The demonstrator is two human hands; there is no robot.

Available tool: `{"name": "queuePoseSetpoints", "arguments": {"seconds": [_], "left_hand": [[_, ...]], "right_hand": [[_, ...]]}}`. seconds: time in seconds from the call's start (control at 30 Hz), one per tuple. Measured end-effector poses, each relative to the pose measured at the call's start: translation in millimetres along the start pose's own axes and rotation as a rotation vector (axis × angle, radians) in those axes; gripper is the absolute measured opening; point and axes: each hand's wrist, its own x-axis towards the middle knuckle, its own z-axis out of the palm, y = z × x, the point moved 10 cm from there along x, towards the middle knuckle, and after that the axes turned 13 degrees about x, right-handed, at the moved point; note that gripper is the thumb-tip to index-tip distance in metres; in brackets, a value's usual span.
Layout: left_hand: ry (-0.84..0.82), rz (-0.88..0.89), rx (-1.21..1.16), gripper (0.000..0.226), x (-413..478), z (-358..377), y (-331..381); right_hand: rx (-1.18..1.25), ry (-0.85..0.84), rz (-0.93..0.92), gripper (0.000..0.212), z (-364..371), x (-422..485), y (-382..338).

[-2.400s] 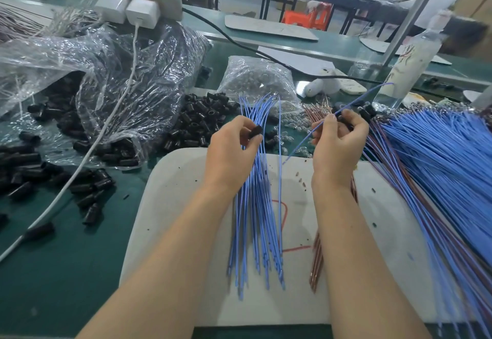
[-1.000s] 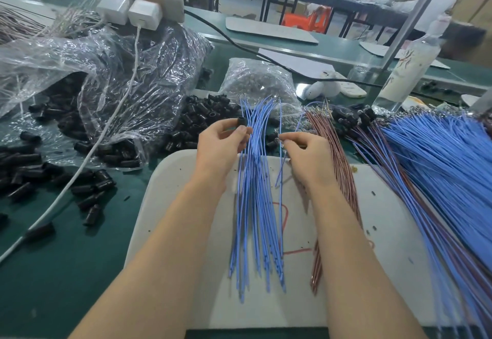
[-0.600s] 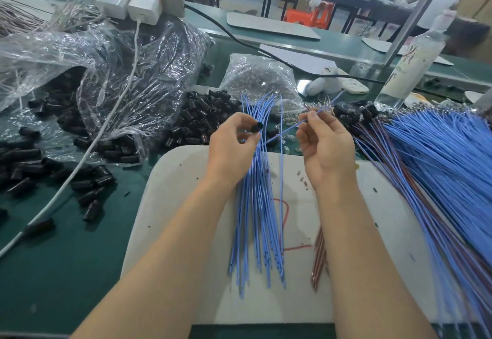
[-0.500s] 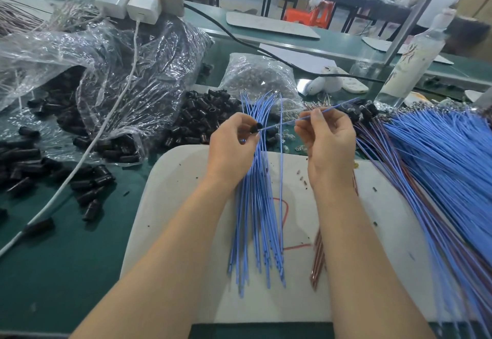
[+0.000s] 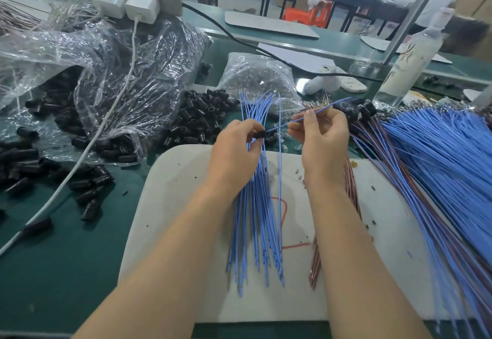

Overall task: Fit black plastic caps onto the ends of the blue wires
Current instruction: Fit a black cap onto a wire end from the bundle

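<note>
The left hand [image 5: 234, 152] was curled, thumb and forefinger pinching a small black plastic cap [image 5: 260, 134] by its sides with the opening turned toward the other hand. The right hand [image 5: 322, 138] was likewise curled, pinching a single thin blue wire [image 5: 278, 127] a little back from its near end, whose tip sat right at the cap's mouth; whether it had entered could not be told. Both were held above the far edge of the pale rounded work board [image 5: 173, 192]. The cap looked light, rigid and smooth, likely to squirt out of a loose pinch, so gripping its walls and leaving the mouth free seemed right. The wire looked very light and limp, likely to buckle under a push, so it probably wanted holding close to the tip. Beneath the hands a loose bundle of blue wires [image 5: 255, 218] lay lengthwise down the board's middle, with reddish-brown wires [image 5: 351, 178] just beside it. A heap of spare black caps [image 5: 199, 117] lay just beyond the board's far-left corner, and a broad fan of blue wires [image 5: 439, 157] covered its right side. Crumpled clear plastic bags [image 5: 119, 72] lay on the green tabletop [image 5: 66, 245] toward its far-left side.
</note>
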Motion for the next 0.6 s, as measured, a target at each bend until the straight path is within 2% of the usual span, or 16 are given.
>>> {"name": "queuePoseSetpoints", "arguments": {"seconds": [0.1, 0.23, 0.3, 0.4, 0.5, 0.6], "left_hand": [[-0.006, 0.057, 0.062, 0.016, -1.1, 0.0, 6.7], [0.067, 0.121, 0.156, 0.015, -2.4, -7.6, 15.5], [0.074, 0.17, 0.119, 0.015, -4.3, -7.9, 23.7], [0.102, 0.212, 0.049, 0.015, -6.2, -9.4, 32.5], [0.097, 0.195, -0.023, 0.013, -5.8, -7.9, 32.3], [0.066, 0.128, -0.14, 0.005, -4.3, -6.9, 27.4]], "right_hand": [[0.021, -0.058, 0.09, 0.005, 8.8, -2.4, 9.6], [0.139, -0.035, 0.195, 0.013, 8.1, -2.1, 14.5], [0.158, -0.021, 0.216, 0.016, 5.4, -1.0, 14.6], [0.084, -0.11, 0.291, 0.017, 14.5, -5.7, 22.2], [0.135, -0.187, 0.404, 0.018, 24.4, -12.5, 31.5], [0.199, -0.175, 0.446, 0.013, 25.1, -13.8, 33.4]]}}
